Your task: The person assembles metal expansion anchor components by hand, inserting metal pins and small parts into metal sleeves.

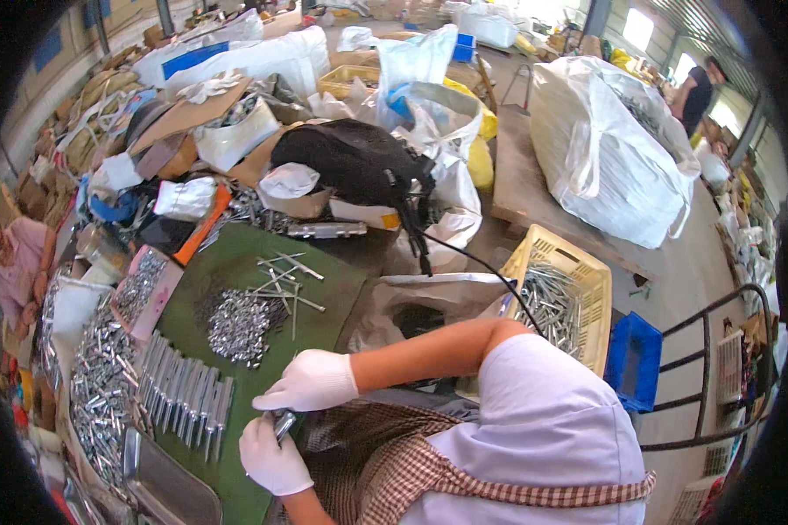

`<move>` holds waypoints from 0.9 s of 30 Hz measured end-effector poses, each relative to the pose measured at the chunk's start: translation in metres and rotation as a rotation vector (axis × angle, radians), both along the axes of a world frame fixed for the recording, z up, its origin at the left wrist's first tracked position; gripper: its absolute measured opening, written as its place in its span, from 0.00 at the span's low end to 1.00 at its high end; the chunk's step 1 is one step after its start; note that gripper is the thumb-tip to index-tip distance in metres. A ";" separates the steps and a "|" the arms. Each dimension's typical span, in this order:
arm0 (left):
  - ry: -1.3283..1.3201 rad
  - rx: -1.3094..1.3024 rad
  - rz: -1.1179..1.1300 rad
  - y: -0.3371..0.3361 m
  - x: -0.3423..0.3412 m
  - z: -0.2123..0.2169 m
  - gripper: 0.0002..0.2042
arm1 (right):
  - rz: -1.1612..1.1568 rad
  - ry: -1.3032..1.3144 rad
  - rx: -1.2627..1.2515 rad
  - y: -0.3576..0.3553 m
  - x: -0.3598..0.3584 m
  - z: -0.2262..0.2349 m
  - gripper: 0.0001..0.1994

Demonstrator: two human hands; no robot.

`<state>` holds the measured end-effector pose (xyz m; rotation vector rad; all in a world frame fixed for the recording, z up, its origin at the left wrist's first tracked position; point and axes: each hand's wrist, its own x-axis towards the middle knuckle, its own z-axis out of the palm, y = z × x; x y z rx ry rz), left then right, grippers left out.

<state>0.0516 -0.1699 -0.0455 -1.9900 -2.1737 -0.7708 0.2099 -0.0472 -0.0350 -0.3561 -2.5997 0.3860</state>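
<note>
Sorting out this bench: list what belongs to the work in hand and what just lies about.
In use: small metal tube, gripped by left hand and right hand; row of metal tubes; heap of small silver parts.
Lying about: black backpack; big white sack; blue crate.

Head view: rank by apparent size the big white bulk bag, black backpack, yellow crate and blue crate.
1. big white bulk bag
2. black backpack
3. yellow crate, close to the backpack, so unsure
4. blue crate
</note>
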 end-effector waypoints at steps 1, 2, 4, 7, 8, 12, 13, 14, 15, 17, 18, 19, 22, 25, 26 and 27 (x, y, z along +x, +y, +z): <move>-0.014 0.003 -0.021 0.000 -0.001 0.000 0.12 | 0.025 -0.030 0.035 -0.001 0.004 -0.001 0.13; -0.029 0.001 -0.044 0.001 0.001 0.000 0.12 | 0.043 -0.027 0.031 -0.001 0.004 -0.007 0.13; -0.022 0.070 -0.036 0.006 0.006 0.005 0.14 | -0.006 0.005 -0.007 0.000 0.001 -0.016 0.13; -0.051 -0.005 -0.030 0.003 0.002 0.006 0.14 | -0.103 -0.070 -0.080 0.002 -0.005 -0.003 0.13; -0.049 -0.005 -0.015 0.003 0.003 0.006 0.14 | -0.125 -0.099 -0.104 0.002 -0.006 0.002 0.12; -0.079 0.037 -0.015 0.002 0.004 0.007 0.13 | -0.044 -0.167 -0.079 0.008 -0.011 0.002 0.08; -0.045 0.088 -0.043 0.003 0.004 0.006 0.13 | -0.027 -0.175 -0.120 0.008 -0.010 0.006 0.05; -0.012 0.139 -0.072 0.002 0.004 0.005 0.12 | -0.013 -0.185 -0.160 0.007 -0.009 0.012 0.03; -0.012 0.145 -0.081 0.002 0.002 0.004 0.12 | 0.004 -0.247 -0.127 0.006 -0.010 0.017 0.03; -0.028 0.201 -0.080 -0.004 0.002 0.005 0.12 | 0.030 -0.275 -0.075 0.002 -0.010 0.021 0.04; -0.047 0.252 -0.089 -0.007 0.003 0.007 0.12 | 0.045 -0.303 -0.028 0.001 -0.010 0.023 0.05; -0.045 0.255 -0.082 -0.013 0.006 0.009 0.12 | 0.052 -0.302 -0.024 -0.001 -0.009 0.026 0.05; -0.326 0.350 0.012 -0.036 0.013 0.029 0.11 | 0.082 -0.426 0.024 -0.001 -0.011 0.032 0.07; -0.913 0.179 0.134 -0.051 0.011 0.042 0.11 | 0.032 -0.438 -0.037 0.010 -0.022 0.038 0.15; -0.920 0.182 0.189 -0.054 0.013 0.035 0.11 | -0.018 -0.423 -0.050 0.007 -0.024 0.061 0.16; -1.016 0.259 0.150 -0.048 0.015 0.029 0.13 | 0.066 -0.077 -0.096 0.015 -0.022 0.060 0.16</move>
